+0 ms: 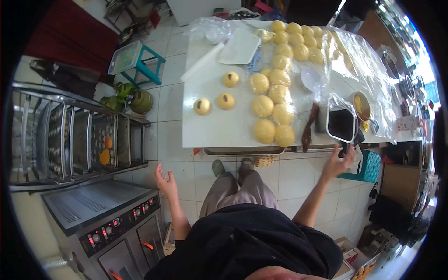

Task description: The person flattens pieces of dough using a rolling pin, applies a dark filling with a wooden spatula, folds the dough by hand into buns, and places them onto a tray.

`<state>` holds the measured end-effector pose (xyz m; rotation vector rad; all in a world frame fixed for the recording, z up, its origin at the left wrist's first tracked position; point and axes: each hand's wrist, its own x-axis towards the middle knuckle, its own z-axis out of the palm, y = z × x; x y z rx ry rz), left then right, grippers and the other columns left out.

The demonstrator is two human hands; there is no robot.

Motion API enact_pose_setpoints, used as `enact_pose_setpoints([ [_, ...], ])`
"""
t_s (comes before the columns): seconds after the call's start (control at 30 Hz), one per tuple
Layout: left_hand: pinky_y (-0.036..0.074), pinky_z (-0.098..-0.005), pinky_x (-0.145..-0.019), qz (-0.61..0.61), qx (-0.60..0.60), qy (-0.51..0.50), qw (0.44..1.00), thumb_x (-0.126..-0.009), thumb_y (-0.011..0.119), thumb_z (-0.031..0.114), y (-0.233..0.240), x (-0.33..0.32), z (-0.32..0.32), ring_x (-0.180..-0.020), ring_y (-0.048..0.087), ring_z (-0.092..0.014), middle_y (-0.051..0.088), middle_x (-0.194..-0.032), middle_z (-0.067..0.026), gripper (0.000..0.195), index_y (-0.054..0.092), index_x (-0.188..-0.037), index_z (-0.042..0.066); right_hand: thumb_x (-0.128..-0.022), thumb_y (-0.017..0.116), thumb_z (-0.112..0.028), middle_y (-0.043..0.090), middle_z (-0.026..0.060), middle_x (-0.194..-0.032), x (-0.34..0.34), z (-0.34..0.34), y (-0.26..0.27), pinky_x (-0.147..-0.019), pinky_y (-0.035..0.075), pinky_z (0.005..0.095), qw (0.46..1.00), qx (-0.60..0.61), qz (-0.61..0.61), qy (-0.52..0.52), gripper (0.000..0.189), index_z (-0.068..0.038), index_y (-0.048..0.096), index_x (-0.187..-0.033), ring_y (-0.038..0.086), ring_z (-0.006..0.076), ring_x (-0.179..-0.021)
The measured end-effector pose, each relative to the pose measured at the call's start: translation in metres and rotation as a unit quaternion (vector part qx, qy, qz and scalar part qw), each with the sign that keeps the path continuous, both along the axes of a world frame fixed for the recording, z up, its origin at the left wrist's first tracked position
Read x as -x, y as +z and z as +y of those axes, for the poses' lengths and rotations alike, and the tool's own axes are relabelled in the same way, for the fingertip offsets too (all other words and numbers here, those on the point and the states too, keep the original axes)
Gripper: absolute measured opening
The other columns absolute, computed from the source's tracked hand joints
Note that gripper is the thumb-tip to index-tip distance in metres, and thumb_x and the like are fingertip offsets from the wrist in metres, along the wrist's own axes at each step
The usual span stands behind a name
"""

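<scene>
My left hand (166, 182) is held out empty over the floor, fingers apart, between the table and the oven. Near the table's front edge, my right hand (337, 165) has its fingers spread. It overlaps a black object (344, 149) there; whether they touch is unclear. Just beyond is a metal container (328, 127) with a dark filling (342, 123) and plastic at its rim. On the white table (217, 131), round yellow dough balls (263, 106) stand in rows, many under clear plastic sheeting (364, 52). Three separate dough balls (225, 101) show a dark filling in an opening on top.
A rolling pin (203, 62), a white board (240, 47), blue scissors (254, 63) and a bowl (364, 105) are on the table. To the left stand a tray rack (77, 140) and a deck oven (115, 224). Teal stools (148, 64) stand on the floor.
</scene>
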<state>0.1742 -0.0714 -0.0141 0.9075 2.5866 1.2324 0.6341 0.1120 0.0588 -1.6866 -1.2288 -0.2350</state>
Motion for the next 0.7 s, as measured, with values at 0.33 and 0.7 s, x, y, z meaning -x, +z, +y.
enact_pose_setpoints([
  [0.33,0.042,-0.0309,-0.078,-0.078,-0.044,0.010,0.996,-0.073,0.051,-0.002,-0.017,0.062,-0.028,-0.096,0.048,-0.020,0.046,-0.110,-0.0089,0.041,0.045,-0.113,0.009,-0.059,0.071,-0.022,0.043,0.0169,-0.112,0.327,0.095,-0.003,-0.081,0.041,0.0413,0.713,0.309,-0.189,0.601,0.072,-0.015,0.037,-0.122,0.046,0.0326,-0.101],
  [0.7,0.042,-0.0292,-0.076,-0.186,-0.134,0.088,0.969,-0.076,0.049,0.000,-0.066,0.114,-0.106,-0.089,0.052,-0.018,0.053,-0.099,-0.0099,0.037,0.046,-0.112,0.007,-0.056,0.068,-0.011,0.055,0.0155,-0.078,0.357,0.108,-0.027,-0.067,0.047,0.0364,0.758,0.344,-0.251,0.494,0.036,-0.008,0.059,-0.091,0.057,0.0279,-0.074],
])
